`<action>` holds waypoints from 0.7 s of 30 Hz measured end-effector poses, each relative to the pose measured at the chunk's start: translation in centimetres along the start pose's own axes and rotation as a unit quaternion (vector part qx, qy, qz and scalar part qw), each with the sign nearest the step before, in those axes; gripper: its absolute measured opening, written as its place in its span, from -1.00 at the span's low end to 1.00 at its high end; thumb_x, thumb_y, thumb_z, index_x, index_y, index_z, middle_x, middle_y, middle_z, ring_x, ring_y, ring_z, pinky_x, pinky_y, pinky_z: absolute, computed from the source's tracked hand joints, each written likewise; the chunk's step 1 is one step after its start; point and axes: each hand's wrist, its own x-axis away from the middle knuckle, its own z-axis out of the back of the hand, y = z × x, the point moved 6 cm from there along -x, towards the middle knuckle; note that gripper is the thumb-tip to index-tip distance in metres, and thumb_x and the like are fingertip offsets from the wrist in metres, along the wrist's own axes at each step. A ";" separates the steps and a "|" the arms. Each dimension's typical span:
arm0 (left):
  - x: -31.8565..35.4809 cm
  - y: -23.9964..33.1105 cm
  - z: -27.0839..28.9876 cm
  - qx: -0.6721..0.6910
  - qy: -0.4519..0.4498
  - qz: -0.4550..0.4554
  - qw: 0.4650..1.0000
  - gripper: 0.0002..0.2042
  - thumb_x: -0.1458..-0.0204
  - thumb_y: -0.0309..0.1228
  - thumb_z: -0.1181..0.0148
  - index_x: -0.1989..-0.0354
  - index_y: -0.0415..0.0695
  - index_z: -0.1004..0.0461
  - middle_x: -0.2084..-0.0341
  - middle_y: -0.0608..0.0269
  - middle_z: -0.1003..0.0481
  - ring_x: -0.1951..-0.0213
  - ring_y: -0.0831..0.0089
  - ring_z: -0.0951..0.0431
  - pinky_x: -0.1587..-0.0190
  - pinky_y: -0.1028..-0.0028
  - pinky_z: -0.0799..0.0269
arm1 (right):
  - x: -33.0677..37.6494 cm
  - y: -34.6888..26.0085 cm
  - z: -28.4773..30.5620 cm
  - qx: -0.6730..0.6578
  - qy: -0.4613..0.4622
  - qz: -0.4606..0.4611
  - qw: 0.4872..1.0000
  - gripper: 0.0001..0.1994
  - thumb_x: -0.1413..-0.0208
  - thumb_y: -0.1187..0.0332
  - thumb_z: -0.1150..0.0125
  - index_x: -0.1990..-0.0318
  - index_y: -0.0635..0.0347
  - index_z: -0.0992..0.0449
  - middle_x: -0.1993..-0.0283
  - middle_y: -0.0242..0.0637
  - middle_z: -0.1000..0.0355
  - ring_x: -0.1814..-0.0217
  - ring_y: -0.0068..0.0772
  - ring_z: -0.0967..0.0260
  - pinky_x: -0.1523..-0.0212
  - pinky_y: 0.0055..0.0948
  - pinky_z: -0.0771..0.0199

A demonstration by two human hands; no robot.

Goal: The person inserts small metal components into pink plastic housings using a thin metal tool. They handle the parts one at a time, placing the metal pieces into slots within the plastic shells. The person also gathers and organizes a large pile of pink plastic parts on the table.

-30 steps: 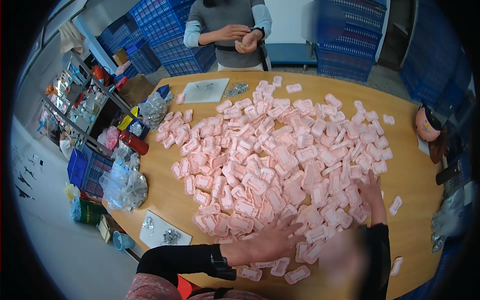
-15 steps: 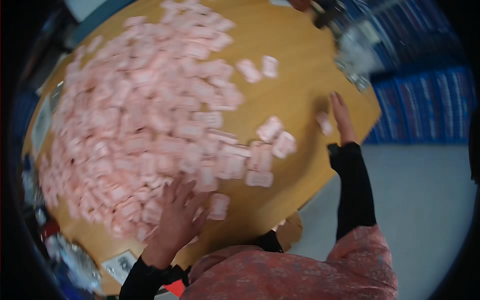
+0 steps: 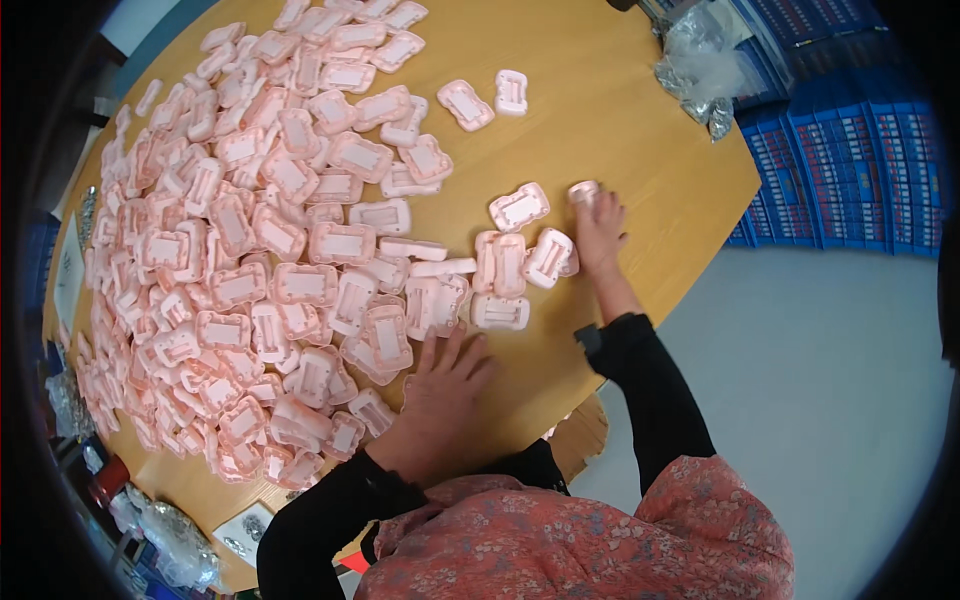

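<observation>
The pink casing (image 3: 582,188) at the fingertips of the right hand (image 3: 600,235) on the table (image 3: 680,180) is probably light and stiff, best gripped by opposite rims; the left hand (image 3: 442,395) spreads its fingers wide, while the right's closure cannot be determined.

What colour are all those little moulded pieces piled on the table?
The moulded pieces are pale pink, seen best in the head view.

Place: a workshop, its bulk piecework in plain view.
Tabletop (image 3: 590,130): broad wood, heaped with scores of look-alike pink shells (image 3: 340,243).
Crates (image 3: 840,170): blue, stacked in ranks off the right-hand edge.
Supplies: a plastic bag (image 3: 700,55) near them; small metallic bits (image 3: 254,523) on a white board (image 3: 227,534).
Floor (image 3: 760,370): smooth, grey.
</observation>
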 end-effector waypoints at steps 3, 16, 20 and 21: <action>1.7 -3.5 2.3 -0.037 0.033 0.086 0.995 -0.45 0.06 -0.17 -0.34 -0.18 0.10 -0.47 -0.29 0.25 -0.30 -0.46 0.12 -0.06 -0.35 -0.53 0.37 | 4.8 -6.4 -2.9 -0.012 -0.045 0.022 0.999 -0.19 -0.23 -0.29 0.03 -0.47 0.05 -0.12 -0.62 -0.06 0.16 -0.69 0.06 0.45 -0.47 0.46 0.56; 14.1 -18.1 15.6 -0.134 0.124 0.396 0.900 -0.50 0.04 -0.24 -0.39 -0.15 0.07 -0.52 -0.38 0.16 -0.23 -0.48 -0.07 0.04 -0.39 -0.41 0.35 | 14.4 -28.1 -10.5 -0.168 -0.226 0.220 0.934 -0.20 -0.26 -0.17 -0.03 -0.46 0.20 -0.08 -0.51 0.00 -0.07 -0.61 0.00 0.15 -0.52 0.18 0.30; 16.9 -19.8 14.5 -0.143 0.241 0.319 0.905 -0.52 0.05 -0.32 -0.39 -0.12 0.05 -0.53 -0.30 0.06 -0.28 -0.41 -0.11 -0.06 -0.35 -0.31 0.12 | 12.9 -29.4 -9.4 -0.108 -0.147 0.297 0.937 -0.65 -0.16 0.11 -0.17 0.10 0.20 -0.59 0.10 0.04 -0.55 0.00 0.17 -0.47 -0.05 0.03 -0.43; 18.2 -19.5 14.4 -0.104 0.229 0.313 0.916 -0.54 0.04 -0.32 -0.37 -0.11 0.02 -0.53 -0.29 0.07 -0.28 -0.41 -0.10 -0.08 -0.36 -0.30 0.09 | 11.5 -31.1 -6.1 -0.022 -0.177 0.243 0.954 -0.67 -0.15 0.19 -0.13 0.13 0.32 -0.51 0.12 0.11 -0.51 0.05 0.16 -0.44 0.04 -0.01 -0.40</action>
